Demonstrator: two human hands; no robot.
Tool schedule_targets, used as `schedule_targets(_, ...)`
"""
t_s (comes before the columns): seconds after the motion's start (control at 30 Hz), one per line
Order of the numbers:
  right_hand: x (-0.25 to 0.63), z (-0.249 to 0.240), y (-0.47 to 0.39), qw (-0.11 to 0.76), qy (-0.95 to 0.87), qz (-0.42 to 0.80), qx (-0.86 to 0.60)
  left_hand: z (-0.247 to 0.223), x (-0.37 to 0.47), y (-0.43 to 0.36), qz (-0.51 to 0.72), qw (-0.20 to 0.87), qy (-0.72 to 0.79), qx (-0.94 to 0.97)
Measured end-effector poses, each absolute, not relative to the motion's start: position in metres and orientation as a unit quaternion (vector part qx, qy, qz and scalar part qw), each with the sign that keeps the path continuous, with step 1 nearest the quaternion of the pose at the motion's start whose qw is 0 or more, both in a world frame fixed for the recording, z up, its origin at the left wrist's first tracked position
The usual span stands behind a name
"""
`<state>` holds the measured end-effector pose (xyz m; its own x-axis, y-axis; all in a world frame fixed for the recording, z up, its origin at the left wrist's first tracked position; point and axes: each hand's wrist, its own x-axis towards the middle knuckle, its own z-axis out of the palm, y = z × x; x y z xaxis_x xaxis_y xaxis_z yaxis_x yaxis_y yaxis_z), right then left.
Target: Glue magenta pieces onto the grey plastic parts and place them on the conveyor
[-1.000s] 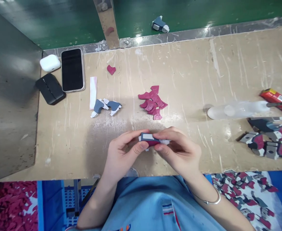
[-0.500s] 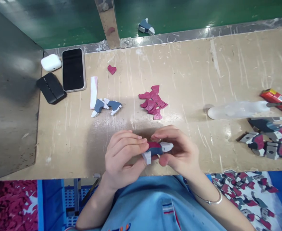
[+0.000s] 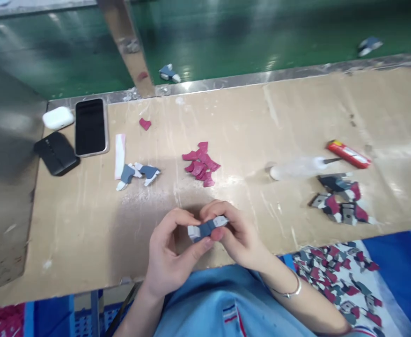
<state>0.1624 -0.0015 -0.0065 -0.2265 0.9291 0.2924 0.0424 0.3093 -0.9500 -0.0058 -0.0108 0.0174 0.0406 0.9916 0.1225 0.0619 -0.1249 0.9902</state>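
The grip is two-handed: the left hand (image 3: pixel 170 255) and the right hand (image 3: pixel 238 234) pinch one blue-and-white piece (image 3: pixel 206 228) between thumbs and fingers, over the near part of the worktop (image 3: pixel 240 121). A light, even pinch from both sides should keep it steady without twisting it. Beyond lies a heap of maroon pieces (image 3: pixel 199 167), with a translucent bottle (image 3: pixel 297 169) off to the right.
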Motion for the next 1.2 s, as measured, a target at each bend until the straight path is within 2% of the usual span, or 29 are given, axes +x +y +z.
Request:
schedule_targets(0.1,0.169,-0.005,-0.001,0.501,-0.641,0.438,-0.382,0.018,-0.006,-0.015,0.449,0.511,0.5,0.536)
schedule_targets(0.33,0.189,0.001,-0.01,0.517,-0.653,0.365,-0.416,0.005,0.006,-0.019,0.337,0.509,0.554,0.566)
schedule_targets(0.5,0.233,0.009,-0.023,0.502,-0.69,0.214,-0.476,0.023,0.002,-0.023,0.272,0.535,0.549,0.582)
schedule_targets(0.6,0.28,0.001,-0.034,0.506,-0.636,0.049,-0.58,0.039,-0.023,-0.011,0.233,0.461,0.592,0.619)
schedule_targets(0.67,0.31,-0.011,-0.038,0.448,-0.614,-0.051,-0.648,0.048,-0.043,0.01,0.217,0.392,0.596,0.666)
schedule_targets(0.77,0.341,-0.028,-0.037,0.377,-0.598,-0.121,-0.697,0.061,-0.065,0.059,0.197,0.319,0.529,0.762)
schedule_targets(0.93,0.355,-0.035,-0.03,0.383,-0.531,-0.118,-0.747,0.08,-0.052,0.119,0.104,0.201,0.523,0.821)
schedule_targets(1.1,0.347,-0.032,-0.021,0.269,-0.622,-0.024,-0.735,0.077,-0.019,0.13,0.092,0.209,0.434,0.871)
schedule_targets(1.2,0.352,-0.035,-0.029,0.276,-0.595,-0.005,-0.755,0.069,-0.015,0.13,0.125,0.218,0.391,0.886)
